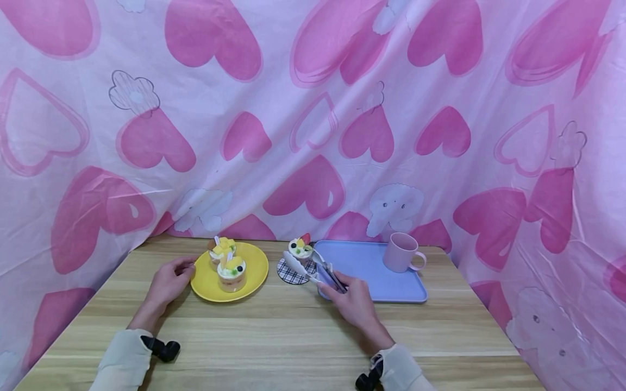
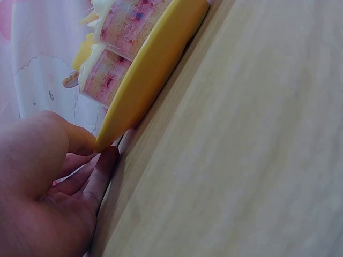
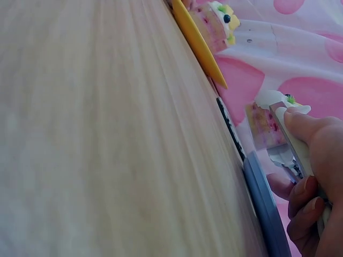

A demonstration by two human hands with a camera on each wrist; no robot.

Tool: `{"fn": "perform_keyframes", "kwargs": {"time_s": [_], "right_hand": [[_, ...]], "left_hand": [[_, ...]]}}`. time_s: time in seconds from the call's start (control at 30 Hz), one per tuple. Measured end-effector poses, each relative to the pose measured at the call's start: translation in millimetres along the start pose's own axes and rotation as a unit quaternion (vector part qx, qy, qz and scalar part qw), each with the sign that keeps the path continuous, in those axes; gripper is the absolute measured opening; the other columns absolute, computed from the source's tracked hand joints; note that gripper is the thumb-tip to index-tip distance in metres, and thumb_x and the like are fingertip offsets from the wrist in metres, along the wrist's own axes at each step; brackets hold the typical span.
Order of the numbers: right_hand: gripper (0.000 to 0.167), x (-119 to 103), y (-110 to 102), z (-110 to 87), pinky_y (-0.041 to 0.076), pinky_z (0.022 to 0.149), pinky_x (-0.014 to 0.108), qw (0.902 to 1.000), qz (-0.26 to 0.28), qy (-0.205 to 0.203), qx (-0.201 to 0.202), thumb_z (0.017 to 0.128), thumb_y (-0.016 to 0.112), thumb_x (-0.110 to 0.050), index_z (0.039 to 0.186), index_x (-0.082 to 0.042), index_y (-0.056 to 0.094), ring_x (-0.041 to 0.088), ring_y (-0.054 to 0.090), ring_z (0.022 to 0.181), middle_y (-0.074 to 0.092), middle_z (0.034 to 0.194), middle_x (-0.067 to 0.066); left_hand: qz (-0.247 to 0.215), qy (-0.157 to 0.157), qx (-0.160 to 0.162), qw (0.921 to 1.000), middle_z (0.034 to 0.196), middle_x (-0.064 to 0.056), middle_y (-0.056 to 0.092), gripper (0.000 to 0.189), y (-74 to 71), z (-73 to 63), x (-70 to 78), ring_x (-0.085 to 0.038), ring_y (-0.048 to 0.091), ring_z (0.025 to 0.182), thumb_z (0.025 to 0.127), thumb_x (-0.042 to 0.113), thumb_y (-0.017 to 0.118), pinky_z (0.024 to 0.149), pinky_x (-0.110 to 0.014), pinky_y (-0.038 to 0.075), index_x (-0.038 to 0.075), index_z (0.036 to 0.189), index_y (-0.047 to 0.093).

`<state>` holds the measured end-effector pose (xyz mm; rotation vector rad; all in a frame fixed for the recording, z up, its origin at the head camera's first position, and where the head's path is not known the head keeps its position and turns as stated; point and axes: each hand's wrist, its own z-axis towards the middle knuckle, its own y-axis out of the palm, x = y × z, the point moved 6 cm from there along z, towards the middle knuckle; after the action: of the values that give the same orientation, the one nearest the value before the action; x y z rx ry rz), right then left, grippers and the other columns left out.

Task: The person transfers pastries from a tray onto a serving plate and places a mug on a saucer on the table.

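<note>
My left hand (image 1: pixel 172 279) is at the left edge of a yellow plate (image 1: pixel 259 271), pinching its rim between thumb and fingers in the left wrist view. Two dessert cups stand on that plate: a front cup (image 1: pixel 232 276) with a blueberry and a rear cup (image 1: pixel 224 247) with mango cubes. With my right hand (image 1: pixel 354 301) I grip metal tongs (image 1: pixel 337 279), their white tips around a third dessert cup (image 3: pixel 262 126) topped with strawberry. This cup appears raised slightly above a round checked coaster (image 1: pixel 293 274); its lower part is partly hidden by the tongs.
A blue tray (image 1: pixel 371 285) lies to the right, partly behind my right hand. On its right side stands a pink mug (image 1: pixel 400 254), handle to the right. A curtain (image 1: pixel 313 136) with pink hearts hangs behind the wooden table (image 1: pixel 254 336).
</note>
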<state>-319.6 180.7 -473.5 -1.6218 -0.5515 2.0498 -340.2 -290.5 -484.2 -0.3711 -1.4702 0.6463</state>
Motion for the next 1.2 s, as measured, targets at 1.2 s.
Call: {"fn": "perform_keyframes", "kwargs": {"time_s": [1.2], "right_hand": [[0.085,-21.4,20.1,-6.4,0.053,0.055,0.025,0.9991,0.007,-0.032,-0.027,0.085,0.083,-0.067,0.146,-0.01,0.067,0.013,0.063,0.08,0.081,0.111,0.008]], "left_hand": [[-0.002,-0.005,0.0,1.0,0.142,-0.03,0.063,0.046,2.8,0.6,2.0,-0.041,0.062,0.127,0.111,0.016,0.053,0.107,-0.056,0.056,-0.005,0.151,0.057]]}}
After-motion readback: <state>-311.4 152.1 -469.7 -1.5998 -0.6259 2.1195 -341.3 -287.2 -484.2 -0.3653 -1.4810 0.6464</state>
